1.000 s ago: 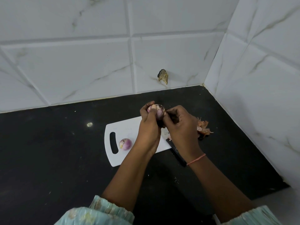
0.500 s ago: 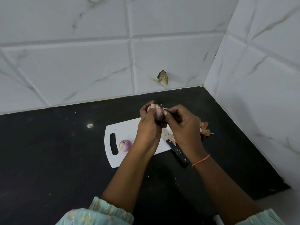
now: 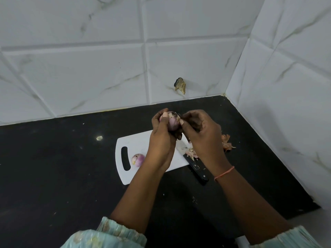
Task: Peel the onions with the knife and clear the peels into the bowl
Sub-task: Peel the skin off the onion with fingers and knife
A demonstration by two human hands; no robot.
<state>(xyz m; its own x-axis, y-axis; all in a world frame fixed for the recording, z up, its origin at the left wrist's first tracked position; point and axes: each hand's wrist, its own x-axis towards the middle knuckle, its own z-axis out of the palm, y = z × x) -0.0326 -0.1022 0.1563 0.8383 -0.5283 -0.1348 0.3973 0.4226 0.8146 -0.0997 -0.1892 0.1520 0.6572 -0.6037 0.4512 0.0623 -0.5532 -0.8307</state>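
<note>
My left hand (image 3: pixel 162 140) grips a small purple onion (image 3: pixel 172 121) above the white cutting board (image 3: pixel 143 140). My right hand (image 3: pixel 202 135) is beside it, thumb and fingertips pinching the skin at the onion's top right. A second, peeled onion (image 3: pixel 138 159) lies on the board near its handle slot. The black-handled knife (image 3: pixel 196 167) lies at the board's right edge, its blade mostly under my right hand. Loose peels (image 3: pixel 227 143) sit on the counter right of the board, and a few more peels (image 3: pixel 190 152) lie by the knife. No bowl is in view.
The black counter (image 3: pixel 62 167) runs into a corner of white tiled walls (image 3: pixel 107 68) behind and to the right. A brown scrap (image 3: pixel 180 85) sticks to the back wall. A small speck (image 3: pixel 99 138) lies on the counter left of the board.
My right hand has shifted slightly right and up on the onion, uncovering more of the knife handle. The left hand and onion stay in place.
</note>
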